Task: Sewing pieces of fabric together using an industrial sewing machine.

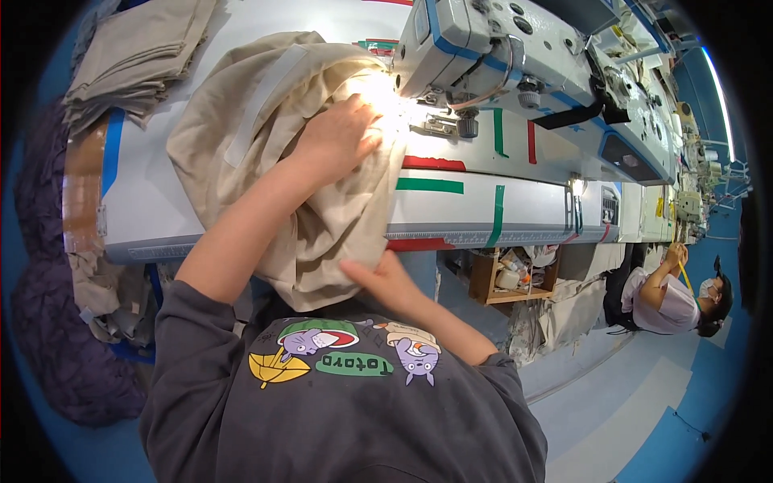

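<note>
A bunched beige cloth piece, perhaps a garment, lies over the near left part of the sewing table, its front folds hanging past the edge. A pale strip runs along its left side. My left hand is on the cloth beside the needle area, fingers bent and gathered on the fabric; lamp glare washes out the fingertips. At the hanging front fold, my right hand has its thumb on the cloth, the other fingers mostly hidden. The sewing machine stands just right of the cloth, its presser foot partly in glare.
Folded beige pieces are stacked at the far left. Red and green tape strips mark the table, with a ruler along its front edge. Below stands a wooden box of odds and ends. A co-worker sits at the right.
</note>
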The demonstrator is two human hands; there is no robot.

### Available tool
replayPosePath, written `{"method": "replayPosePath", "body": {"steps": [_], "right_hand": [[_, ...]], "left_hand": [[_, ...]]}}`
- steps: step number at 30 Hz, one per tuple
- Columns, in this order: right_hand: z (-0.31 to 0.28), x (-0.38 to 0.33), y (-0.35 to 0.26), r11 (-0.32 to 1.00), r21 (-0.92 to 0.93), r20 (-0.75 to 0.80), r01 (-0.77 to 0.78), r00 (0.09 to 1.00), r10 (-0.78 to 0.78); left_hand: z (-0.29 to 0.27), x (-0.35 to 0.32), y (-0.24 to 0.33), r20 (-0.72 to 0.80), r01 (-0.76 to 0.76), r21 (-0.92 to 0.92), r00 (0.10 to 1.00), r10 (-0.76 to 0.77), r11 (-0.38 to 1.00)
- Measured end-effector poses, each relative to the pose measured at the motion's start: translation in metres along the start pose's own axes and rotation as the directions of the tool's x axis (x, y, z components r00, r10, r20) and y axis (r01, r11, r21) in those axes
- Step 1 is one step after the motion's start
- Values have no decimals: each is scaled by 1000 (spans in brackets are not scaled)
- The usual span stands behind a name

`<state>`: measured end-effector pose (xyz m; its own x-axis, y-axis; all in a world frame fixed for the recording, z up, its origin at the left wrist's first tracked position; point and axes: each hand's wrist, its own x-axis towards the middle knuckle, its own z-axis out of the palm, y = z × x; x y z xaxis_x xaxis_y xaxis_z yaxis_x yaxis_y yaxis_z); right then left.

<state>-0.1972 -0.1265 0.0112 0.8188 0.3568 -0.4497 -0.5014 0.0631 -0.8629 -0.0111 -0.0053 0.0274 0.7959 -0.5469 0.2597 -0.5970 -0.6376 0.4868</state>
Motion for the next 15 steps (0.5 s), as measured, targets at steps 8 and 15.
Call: {"method": "replayPosePath", "body": {"steps": [8, 15], "right_hand": [[-38, -72, -69, 975, 178, -203, 135, 974, -98], [0, -61, 37, 494, -860, -68, 132, 928, -366]], "left_hand": [[-45, -53, 17, 588, 11, 70, 807, -50, 997], [-53, -40, 28, 159, 63, 171, 983, -90, 983]]}}
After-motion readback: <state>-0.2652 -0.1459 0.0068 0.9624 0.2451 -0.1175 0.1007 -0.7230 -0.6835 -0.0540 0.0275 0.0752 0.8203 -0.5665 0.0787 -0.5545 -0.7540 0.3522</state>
